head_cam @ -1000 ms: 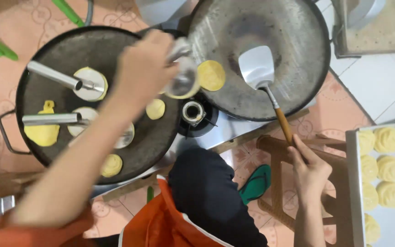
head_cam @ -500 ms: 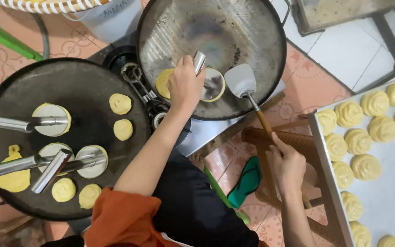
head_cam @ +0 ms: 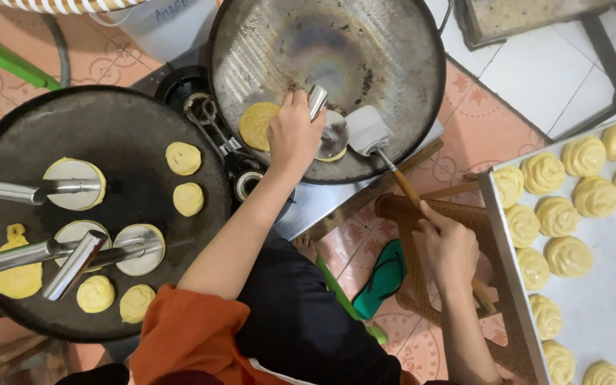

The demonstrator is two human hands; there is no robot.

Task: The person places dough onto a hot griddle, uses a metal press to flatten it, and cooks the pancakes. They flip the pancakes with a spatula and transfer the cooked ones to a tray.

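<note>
Left hand gripping steel press on flat yellow dough, right hand clutching wooden-handled spatula, round scorched pan.

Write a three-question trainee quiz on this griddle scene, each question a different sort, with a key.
1. True or false: the left hand presses a round metal press onto dough in the grey pan.
2. What does the right hand hold? A) a green sandal B) the spatula by its wooden handle C) a dough swirl
3. Fill in: the flattened yellow disc in the grey pan lies just to the ___ of the left hand in the picture.

Key: 1 true; 2 B; 3 left.
</note>
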